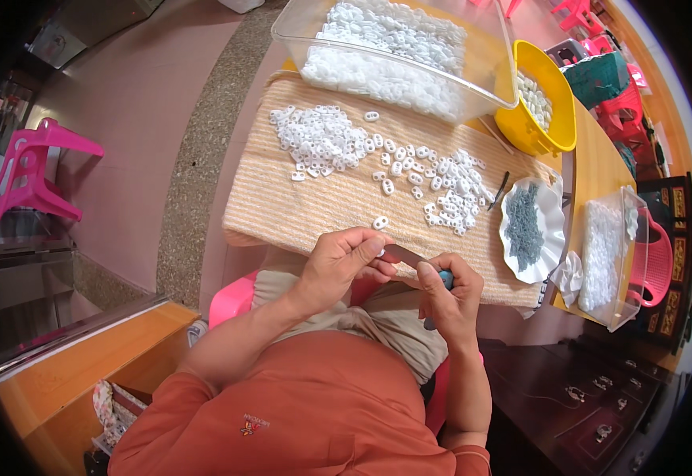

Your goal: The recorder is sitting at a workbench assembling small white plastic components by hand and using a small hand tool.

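Observation:
Between the thumb and fingers of my left hand (336,266) is a small white piece, mostly covered by the fingertips. My right hand (450,297) is closed round the teal handle of a knife (406,255), whose blade reaches left to the pinched piece. Just beyond my left hand lies a single white two-hole plastic piece (380,223) on the striped towel (282,208). Farther back, similar pieces form a left pile (322,141) and a looser right pile (458,190), with several scattered between them.
A clear bin (290,30) of white pieces stands at the back, beside a yellow basket (561,87). Right of the towel are a scalloped white dish (553,230) with grey-green bits, crumpled tissue (568,274) and another clear box (625,270). A pink stool (35,186) stands at left.

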Available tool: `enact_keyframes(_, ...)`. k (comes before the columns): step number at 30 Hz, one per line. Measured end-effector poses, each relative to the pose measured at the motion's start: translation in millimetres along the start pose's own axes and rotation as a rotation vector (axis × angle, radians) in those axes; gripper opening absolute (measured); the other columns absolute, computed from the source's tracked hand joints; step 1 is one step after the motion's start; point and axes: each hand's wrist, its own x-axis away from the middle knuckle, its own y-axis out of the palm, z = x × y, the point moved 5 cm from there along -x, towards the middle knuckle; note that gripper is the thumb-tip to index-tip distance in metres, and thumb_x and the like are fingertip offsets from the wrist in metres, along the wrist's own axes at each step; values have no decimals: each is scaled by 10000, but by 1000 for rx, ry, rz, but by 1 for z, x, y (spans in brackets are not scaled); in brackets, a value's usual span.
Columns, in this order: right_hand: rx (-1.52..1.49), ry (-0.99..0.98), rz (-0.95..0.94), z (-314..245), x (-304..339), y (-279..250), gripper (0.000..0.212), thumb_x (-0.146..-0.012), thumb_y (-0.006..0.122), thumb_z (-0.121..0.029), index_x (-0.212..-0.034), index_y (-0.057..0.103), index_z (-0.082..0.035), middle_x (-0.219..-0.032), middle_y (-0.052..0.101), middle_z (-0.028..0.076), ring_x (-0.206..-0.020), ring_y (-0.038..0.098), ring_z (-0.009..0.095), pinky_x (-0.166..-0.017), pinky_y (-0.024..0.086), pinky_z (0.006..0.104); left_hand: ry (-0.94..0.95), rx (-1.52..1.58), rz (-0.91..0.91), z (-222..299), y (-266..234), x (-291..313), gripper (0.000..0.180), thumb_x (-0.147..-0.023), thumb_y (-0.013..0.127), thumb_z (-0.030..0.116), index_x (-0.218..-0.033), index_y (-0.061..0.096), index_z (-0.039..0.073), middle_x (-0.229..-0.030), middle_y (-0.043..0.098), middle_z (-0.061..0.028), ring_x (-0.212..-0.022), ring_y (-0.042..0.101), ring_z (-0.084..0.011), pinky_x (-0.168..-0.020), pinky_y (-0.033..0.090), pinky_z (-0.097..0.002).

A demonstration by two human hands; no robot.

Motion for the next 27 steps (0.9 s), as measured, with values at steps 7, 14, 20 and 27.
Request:
enact_keyframes(7, 29, 200, -33, 6, -2, -6, 186, -912, 620, -146, -816, 551, -2, -536, 489, -12, -378, 436, 42, -341, 373, 215, -10, -66, -29, 1, 2, 0, 323, -978, 518, 247, -1113, 586, -39, -890, 672, -126, -793, 666, -145, -704, 545, -237)
enact_keyframes(14, 173, -166, -89, 11, -4, -6, 188, -917, 620, -159, -838, 568, 4, -571, 521, -11, -407, 440, 27, -353, 363, 200, -11, -104, -41, 2, 3, 1, 327, -980, 514, 243, -1121, 581, -44, -856, 676, -122, -769, 668, -146, -708, 545, -239)
enact_keyframes(20, 256, -224, -31, 0, -3, -2, 182, -913, 628, -153, -822, 566, -9, -575, 526, -9, -437, 449, 28, -380, 350, 209, -33, -68, -24, 2, 2, 1, 348, -985, 500, 253, -1138, 563, -53, -873, 669, -129, -778, 666, -152, -718, 543, -241)
enact_keyframes(27, 751, -631, 4, -33, 2, 16, 125, -840, 669, -56, -807, 553, -23, -646, 534, 98, -543, 548, 192, -458, 384, 314, -29, 25, 32, -7, -3, 1, 336, -999, 467, 252, -1114, 556, -51, -934, 647, -136, -826, 655, -162, -721, 549, -256)
